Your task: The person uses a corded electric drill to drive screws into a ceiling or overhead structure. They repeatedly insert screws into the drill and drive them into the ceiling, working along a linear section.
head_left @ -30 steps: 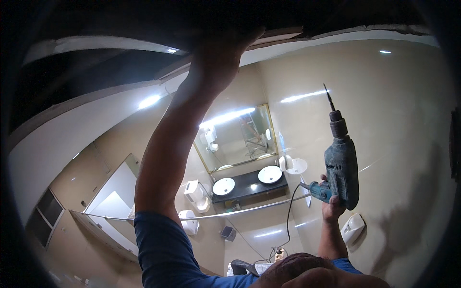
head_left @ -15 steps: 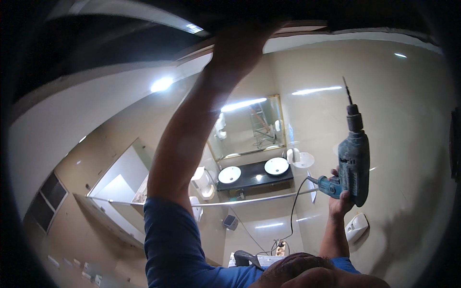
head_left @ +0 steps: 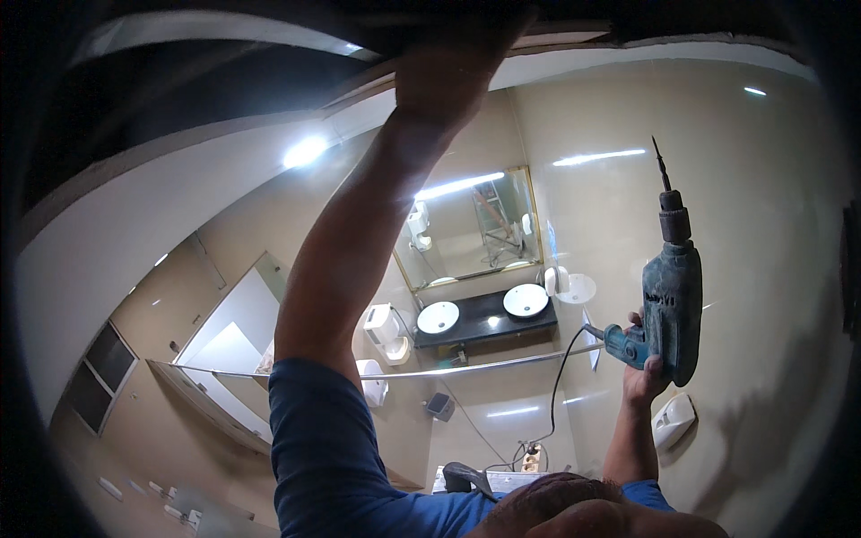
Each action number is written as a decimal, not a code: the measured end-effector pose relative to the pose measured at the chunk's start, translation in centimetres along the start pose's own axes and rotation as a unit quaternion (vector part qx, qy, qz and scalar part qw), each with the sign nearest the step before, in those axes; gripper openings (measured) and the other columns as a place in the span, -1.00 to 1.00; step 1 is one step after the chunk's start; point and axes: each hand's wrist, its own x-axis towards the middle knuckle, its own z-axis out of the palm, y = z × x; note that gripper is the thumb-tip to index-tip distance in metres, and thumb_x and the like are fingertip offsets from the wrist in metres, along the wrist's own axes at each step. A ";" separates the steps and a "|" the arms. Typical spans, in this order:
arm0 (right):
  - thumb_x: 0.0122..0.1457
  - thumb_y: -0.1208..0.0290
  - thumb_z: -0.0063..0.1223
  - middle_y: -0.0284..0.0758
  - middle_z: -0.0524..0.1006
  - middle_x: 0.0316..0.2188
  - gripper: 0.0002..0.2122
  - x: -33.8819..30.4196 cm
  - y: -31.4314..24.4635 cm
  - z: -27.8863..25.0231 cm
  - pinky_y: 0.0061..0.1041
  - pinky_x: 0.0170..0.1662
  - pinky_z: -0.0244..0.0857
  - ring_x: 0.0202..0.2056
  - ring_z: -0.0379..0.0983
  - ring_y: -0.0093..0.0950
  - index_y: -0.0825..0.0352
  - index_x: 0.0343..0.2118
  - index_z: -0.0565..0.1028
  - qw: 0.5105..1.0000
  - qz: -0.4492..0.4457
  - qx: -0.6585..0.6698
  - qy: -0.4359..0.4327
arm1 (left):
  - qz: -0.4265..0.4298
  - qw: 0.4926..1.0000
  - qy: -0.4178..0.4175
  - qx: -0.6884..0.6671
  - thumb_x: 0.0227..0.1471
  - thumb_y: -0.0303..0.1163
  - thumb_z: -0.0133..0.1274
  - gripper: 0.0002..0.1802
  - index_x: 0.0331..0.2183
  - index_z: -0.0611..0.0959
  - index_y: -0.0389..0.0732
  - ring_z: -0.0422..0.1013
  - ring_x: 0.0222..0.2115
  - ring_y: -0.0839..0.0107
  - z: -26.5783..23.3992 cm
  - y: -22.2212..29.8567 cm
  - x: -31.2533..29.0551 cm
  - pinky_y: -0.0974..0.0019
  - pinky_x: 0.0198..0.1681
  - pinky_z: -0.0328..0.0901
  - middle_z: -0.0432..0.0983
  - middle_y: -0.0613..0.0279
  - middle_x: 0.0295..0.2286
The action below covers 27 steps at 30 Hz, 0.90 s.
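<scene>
My right hand (head_left: 642, 381) is wrapped around the handle of a worn teal power drill (head_left: 674, 309). The drill stands upright at the right, its thin drill bit (head_left: 662, 166) pointing up and touching nothing that I can see. A black cord (head_left: 558, 386) runs down from the base of its handle. Raised high, my left hand (head_left: 453, 76) reaches to the dark ceiling opening (head_left: 296, 76), beside a flat wooden strip (head_left: 560, 38) at its edge. Darkness hides the left fingers, so what they hold or touch cannot be made out.
The pale ceiling edge (head_left: 170, 170) curves across the top. Below are a dark counter (head_left: 484, 321) with two white basins, a framed mirror (head_left: 471, 229) and a partition rail (head_left: 466, 368). The cord meets a power strip (head_left: 532, 459). A white dispenser (head_left: 673, 421) hangs on the right wall.
The drill has shifted slightly to the right, and its bit now leans differently. My left hand stays raised at the ceiling opening. The whole view has tilted a little.
</scene>
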 end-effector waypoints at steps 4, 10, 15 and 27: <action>0.08 -0.15 0.28 -0.06 0.49 0.04 -0.13 -0.1 -0.1 0.2 -0.30 -0.09 0.48 -0.02 0.55 -0.15 0.40 0.29 0.24 1.000 0.010 -0.002 0.005 | -0.021 0.996 -0.059 -0.058 0.21 -0.43 -0.03 -0.33 0.34 0.35 0.10 0.55 -0.10 -0.03 0.5 -1.2 0.4 -0.06 -0.03 0.45 0.53 -0.10 0.03; 0.09 -0.15 0.27 -0.04 0.48 0.07 -0.13 -0.4 0.1 -0.2 -0.27 -0.07 0.48 -0.01 0.54 -0.14 0.42 0.29 0.23 1.000 0.016 -0.005 0.009 | -0.010 0.999 0.022 -0.036 -0.06 -0.37 0.31 -0.02 0.36 0.28 0.14 0.55 -0.12 -0.10 -0.6 -1.0 2.4 -0.10 -0.02 0.45 0.54 -0.26 -0.04; 0.09 -0.17 0.26 -0.03 0.48 0.06 -0.11 -0.5 0.6 -0.4 -0.25 -0.04 0.47 0.00 0.54 -0.13 0.44 0.29 0.24 1.000 0.008 -0.011 0.011 | -0.138 0.940 -0.303 -0.071 -0.16 -0.36 0.40 0.10 0.38 0.24 0.08 0.46 0.03 -0.16 -2.2 -0.9 4.0 -0.09 0.13 0.37 0.47 -0.26 0.07; 0.04 -0.18 0.30 -0.06 0.47 0.12 -0.08 -0.5 2.7 -1.5 -0.23 -0.01 0.45 0.03 0.50 -0.10 0.36 0.33 0.22 0.999 0.033 0.019 0.013 | -0.017 0.992 -0.119 -0.031 -0.14 -0.13 0.38 0.12 0.39 0.21 -0.03 0.26 0.24 -0.13 1.0 0.3 2.9 -0.07 0.34 0.12 0.30 -0.24 0.22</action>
